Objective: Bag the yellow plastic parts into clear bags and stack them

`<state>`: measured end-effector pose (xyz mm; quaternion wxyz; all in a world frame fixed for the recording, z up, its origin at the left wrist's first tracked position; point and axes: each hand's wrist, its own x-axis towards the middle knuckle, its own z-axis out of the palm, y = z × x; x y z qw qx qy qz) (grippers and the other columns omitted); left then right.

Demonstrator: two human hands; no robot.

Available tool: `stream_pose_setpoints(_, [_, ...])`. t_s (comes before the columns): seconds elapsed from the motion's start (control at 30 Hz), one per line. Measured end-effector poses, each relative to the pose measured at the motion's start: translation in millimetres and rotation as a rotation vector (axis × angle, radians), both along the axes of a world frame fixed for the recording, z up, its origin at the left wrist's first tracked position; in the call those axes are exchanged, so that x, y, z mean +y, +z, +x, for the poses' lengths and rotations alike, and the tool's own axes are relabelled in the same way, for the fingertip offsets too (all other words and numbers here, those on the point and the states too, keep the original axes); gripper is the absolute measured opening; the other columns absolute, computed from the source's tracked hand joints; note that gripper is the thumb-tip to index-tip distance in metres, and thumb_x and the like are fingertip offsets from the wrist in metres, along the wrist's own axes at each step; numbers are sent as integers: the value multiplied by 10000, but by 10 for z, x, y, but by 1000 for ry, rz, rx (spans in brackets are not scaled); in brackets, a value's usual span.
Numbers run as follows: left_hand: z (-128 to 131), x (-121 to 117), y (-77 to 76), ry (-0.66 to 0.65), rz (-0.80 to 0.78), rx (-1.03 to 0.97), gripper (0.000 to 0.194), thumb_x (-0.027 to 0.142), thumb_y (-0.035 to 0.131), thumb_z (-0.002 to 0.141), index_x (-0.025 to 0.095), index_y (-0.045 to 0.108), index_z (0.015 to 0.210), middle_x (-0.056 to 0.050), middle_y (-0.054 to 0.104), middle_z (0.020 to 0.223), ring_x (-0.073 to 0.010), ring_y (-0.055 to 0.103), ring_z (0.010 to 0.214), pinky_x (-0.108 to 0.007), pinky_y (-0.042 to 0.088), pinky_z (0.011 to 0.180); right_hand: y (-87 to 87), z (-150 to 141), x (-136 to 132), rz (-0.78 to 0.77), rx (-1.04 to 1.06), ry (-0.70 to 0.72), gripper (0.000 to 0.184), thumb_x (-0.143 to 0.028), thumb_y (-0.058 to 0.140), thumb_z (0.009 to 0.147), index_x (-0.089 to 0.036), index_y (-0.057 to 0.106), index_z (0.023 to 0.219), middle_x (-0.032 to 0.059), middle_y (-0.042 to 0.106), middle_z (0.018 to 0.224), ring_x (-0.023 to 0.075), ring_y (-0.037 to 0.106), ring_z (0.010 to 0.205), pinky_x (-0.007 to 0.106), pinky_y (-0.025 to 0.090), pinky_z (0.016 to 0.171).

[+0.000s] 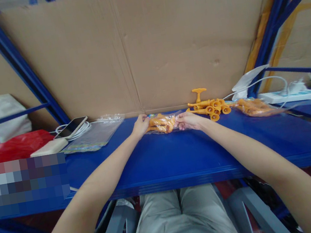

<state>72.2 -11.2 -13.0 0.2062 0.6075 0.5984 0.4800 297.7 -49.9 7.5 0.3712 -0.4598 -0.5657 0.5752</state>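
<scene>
A clear plastic bag (162, 123) with orange plastic pieces inside lies on the blue shelf top, stretched between my two hands. My left hand (141, 125) is closed on the bag's left end. At its right end, my right hand (188, 121) pinches the clear film between thumb and fingers. Just past my right hand sits a loose pile of orange trumpet-shaped plastic parts (213, 107), with one T-shaped orange piece (199, 94) standing above the rest.
Another filled bag of orange parts (257, 107) lies right of the pile, near a white power strip (291, 96). Flat clear bags (98, 134), a phone (71, 127) on a coiled white cable and a white box (49, 148) lie left. Cardboard (178, 41) closes the back.
</scene>
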Motion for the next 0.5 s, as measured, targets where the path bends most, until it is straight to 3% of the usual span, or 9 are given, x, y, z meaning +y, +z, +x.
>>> stream_pose_setpoints(0.23, [-19,26,-12,-105,34,176,213,243,560,824,166,643,1003,-84,706,1069,-200,667,943,-311,508,886,-4,3,-19,41,-230,-15,290,-110,544,920,-171,485,642,-6,603,485,60,468,320,155,353,337])
stream_pose_setpoints(0.4, [-45,31,-6,-131,111,359,211,228,556,821,184,702,967,-69,719,1056,-211,660,978,-317,500,927,-3,33,32,109,-228,-33,242,-154,608,859,-166,515,635,-23,566,455,50,437,315,151,290,331])
stream_pose_setpoints(0.5, [-46,21,2,-100,118,412,230,251,555,823,191,726,964,-77,720,1059,-233,656,1003,-326,502,928,47,69,44,94,-134,26,200,-180,532,854,-162,548,655,-5,580,471,70,459,349,164,288,344])
